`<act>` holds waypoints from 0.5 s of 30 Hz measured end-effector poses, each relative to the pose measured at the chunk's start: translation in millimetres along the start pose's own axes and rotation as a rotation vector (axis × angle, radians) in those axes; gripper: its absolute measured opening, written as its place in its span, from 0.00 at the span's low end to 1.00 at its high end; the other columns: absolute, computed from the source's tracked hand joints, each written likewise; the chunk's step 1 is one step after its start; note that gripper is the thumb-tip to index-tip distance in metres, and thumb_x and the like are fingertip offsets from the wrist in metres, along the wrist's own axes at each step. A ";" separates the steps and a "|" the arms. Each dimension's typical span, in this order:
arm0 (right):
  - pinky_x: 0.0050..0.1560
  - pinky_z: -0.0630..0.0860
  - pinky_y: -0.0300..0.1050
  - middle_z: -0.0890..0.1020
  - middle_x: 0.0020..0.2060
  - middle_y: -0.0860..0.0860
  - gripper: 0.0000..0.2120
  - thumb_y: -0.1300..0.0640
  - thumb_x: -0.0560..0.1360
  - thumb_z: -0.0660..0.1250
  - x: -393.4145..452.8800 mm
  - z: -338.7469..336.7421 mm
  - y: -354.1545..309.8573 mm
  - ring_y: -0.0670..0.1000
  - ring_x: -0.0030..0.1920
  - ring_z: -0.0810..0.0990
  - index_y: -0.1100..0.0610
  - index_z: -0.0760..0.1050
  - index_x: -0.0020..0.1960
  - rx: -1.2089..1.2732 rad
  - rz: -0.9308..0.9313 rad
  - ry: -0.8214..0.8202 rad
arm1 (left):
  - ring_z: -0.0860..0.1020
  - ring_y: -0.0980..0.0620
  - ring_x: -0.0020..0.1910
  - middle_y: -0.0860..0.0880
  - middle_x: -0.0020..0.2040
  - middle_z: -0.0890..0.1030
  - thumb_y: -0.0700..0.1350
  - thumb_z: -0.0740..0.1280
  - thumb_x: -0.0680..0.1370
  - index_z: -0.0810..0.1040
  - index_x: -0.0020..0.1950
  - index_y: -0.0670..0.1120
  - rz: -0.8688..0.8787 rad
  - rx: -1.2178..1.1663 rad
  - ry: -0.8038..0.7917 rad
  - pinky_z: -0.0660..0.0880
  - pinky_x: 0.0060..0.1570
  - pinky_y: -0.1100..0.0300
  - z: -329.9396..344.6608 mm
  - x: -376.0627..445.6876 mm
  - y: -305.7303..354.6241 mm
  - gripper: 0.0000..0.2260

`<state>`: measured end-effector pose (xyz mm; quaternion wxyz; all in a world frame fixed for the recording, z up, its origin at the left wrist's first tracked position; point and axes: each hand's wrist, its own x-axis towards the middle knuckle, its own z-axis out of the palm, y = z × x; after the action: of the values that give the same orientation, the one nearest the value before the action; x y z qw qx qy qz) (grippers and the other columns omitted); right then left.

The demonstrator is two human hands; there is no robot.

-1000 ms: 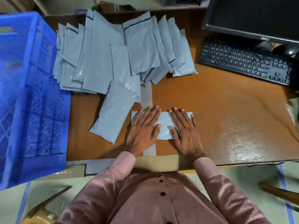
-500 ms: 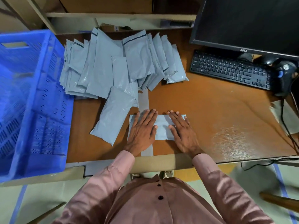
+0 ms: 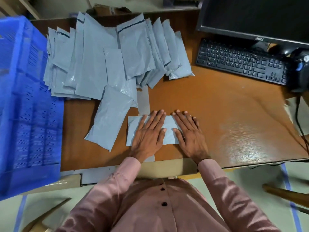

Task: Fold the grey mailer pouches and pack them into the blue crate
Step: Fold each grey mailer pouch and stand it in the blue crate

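A small folded grey mailer pouch (image 3: 168,131) lies flat near the front of the brown desk. My left hand (image 3: 148,133) presses on its left half with straight fingers. My right hand (image 3: 189,134) presses on its right half the same way. One unfolded grey pouch (image 3: 109,118) lies just left of them, slanted. Behind it a fanned heap of several grey pouches (image 3: 107,59) covers the back of the desk. The blue crate (image 3: 25,104) stands at the left edge, its perforated wall facing me.
A black keyboard (image 3: 240,61) and a dark monitor (image 3: 257,17) stand at the back right, with a black device (image 3: 299,71) and cable beside them. A strip of grey tape (image 3: 143,104) runs down the desk. Bare desk surface (image 3: 225,114) lies to the right.
Both hands stay flat on the folded pouch. The camera has tilted a little, so the desk shifts in view.
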<state>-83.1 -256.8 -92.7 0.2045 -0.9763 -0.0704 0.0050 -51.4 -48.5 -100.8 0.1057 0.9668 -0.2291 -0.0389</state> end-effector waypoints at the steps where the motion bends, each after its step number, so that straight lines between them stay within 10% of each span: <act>1: 0.82 0.52 0.56 0.57 0.83 0.44 0.26 0.45 0.87 0.53 -0.2 0.1 -0.3 0.48 0.83 0.50 0.48 0.56 0.84 0.002 0.001 0.001 | 0.45 0.54 0.84 0.53 0.85 0.49 0.54 0.47 0.88 0.49 0.86 0.49 0.002 0.002 -0.004 0.51 0.81 0.44 -0.2 -0.2 0.2 0.27; 15: 0.82 0.49 0.55 0.58 0.82 0.44 0.25 0.43 0.87 0.49 0.4 0.8 -3.8 0.49 0.83 0.52 0.47 0.58 0.83 -0.025 0.011 0.001 | 0.43 0.56 0.83 0.53 0.85 0.49 0.55 0.45 0.88 0.49 0.85 0.49 0.055 -0.100 -0.056 0.47 0.81 0.44 -8.5 -0.7 -4.4 0.26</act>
<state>-83.2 -253.0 -91.9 0.1923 -0.9792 -0.0648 0.0047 -49.1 -42.8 -93.5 0.1487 0.9522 -0.2561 -0.0745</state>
